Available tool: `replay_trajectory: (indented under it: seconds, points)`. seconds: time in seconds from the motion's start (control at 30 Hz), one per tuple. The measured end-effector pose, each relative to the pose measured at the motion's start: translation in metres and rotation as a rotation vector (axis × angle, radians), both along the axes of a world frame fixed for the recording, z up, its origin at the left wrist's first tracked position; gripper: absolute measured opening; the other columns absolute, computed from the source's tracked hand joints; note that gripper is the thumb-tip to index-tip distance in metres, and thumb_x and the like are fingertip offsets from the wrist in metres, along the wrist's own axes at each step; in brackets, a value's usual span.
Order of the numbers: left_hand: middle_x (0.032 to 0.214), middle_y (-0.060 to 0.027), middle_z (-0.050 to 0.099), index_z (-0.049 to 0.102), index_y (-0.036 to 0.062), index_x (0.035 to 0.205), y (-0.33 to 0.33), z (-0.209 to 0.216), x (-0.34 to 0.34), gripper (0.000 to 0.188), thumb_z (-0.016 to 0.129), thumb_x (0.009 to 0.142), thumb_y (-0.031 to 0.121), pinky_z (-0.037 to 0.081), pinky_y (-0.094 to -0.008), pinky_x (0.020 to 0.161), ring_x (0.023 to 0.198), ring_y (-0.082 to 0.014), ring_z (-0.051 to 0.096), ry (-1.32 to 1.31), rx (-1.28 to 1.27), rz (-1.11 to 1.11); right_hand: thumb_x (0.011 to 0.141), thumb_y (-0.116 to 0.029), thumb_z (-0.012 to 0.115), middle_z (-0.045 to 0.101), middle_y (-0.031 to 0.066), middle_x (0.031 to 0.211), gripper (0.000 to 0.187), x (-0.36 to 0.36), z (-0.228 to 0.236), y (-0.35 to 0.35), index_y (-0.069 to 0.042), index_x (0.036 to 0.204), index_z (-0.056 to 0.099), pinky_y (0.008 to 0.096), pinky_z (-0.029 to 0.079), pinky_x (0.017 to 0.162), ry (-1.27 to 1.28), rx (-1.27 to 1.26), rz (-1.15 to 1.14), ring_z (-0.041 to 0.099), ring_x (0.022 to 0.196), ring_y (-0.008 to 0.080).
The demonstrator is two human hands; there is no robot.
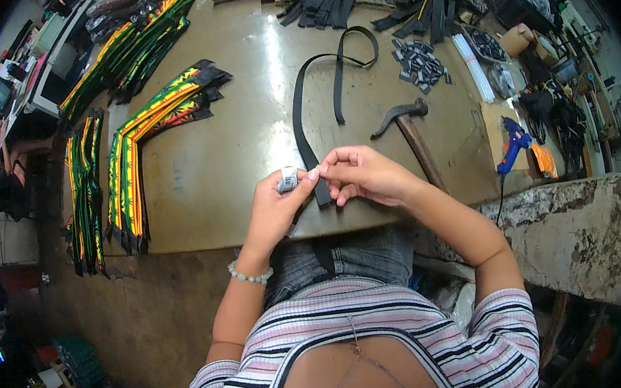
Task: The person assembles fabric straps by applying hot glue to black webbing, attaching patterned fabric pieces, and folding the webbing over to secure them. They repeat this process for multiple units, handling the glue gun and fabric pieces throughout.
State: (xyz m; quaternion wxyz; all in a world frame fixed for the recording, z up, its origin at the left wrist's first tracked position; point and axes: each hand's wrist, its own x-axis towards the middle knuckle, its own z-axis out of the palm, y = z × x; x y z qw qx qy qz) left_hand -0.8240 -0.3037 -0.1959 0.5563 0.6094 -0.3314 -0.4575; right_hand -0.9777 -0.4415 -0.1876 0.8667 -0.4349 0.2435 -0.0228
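A long flat black strap point(301, 124) runs toward me over the table, its far part curling into a loop and its near end lying under my fingertips. My left hand point(276, 206) is closed on the strap from the left, thumb stretched across it. A small white-and-grey label point(288, 179) sits on that hand's finger; whether it is wrapped round or merely held I cannot tell. My right hand point(369, 176) meets the left thumb at the strap with a thumb-and-finger pinch, the other fingers curled. Anything small between the fingertips is hidden.
A hammer point(416, 140) lies right of the strap. Patterned strips point(131, 165) are piled at left. Black buckles point(421, 64), white sticks point(472, 69) and a blue glue gun point(515, 145) lie at right. More black straps point(327, 0) lie at the back.
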Motion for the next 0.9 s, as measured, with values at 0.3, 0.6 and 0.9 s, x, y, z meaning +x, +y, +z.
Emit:
replay_trajectory:
  seconds: [0.3,0.6,0.9]
  points:
    - [0.068,0.0072,0.054,0.068,-0.0006,0.086,0.036,0.01,-0.019,0.022,0.069,0.094,0.02,0.036,-0.0208,0.055,0.063,-0.0015,0.044,-0.149,0.04,-0.131,0.099,-0.023,0.061,0.055,-0.0037,0.071,0.019,0.044,0.015,-0.099,-0.004,0.098,0.064,0.0139,0.029,0.038,0.041,-0.034,0.002,0.04,0.05,-0.0004]
    - [0.059,-0.0092,0.053,0.067,-0.0023,0.085,0.035,0.0,-0.018,0.028,0.069,0.093,0.025,0.039,-0.0286,0.05,0.054,-0.0099,0.044,-0.407,0.099,-0.055,0.098,-0.02,0.055,0.067,0.0122,0.081,0.02,0.111,0.039,-0.252,-0.003,0.089,0.061,0.0211,0.041,0.041,-0.116,0.142,-0.027,0.059,0.059,0.0152]
    - [0.062,-0.0198,0.058,0.066,-0.0017,0.082,0.031,-0.002,-0.019,0.027,0.069,0.091,0.024,0.042,-0.0336,0.049,0.048,-0.0224,0.052,-0.519,0.045,-0.073,0.092,-0.009,0.066,0.064,0.0018,0.077,0.006,0.157,0.06,-0.287,-0.004,0.094,0.067,0.0202,0.045,0.047,-0.254,-0.478,-0.389,0.055,0.056,0.0089]
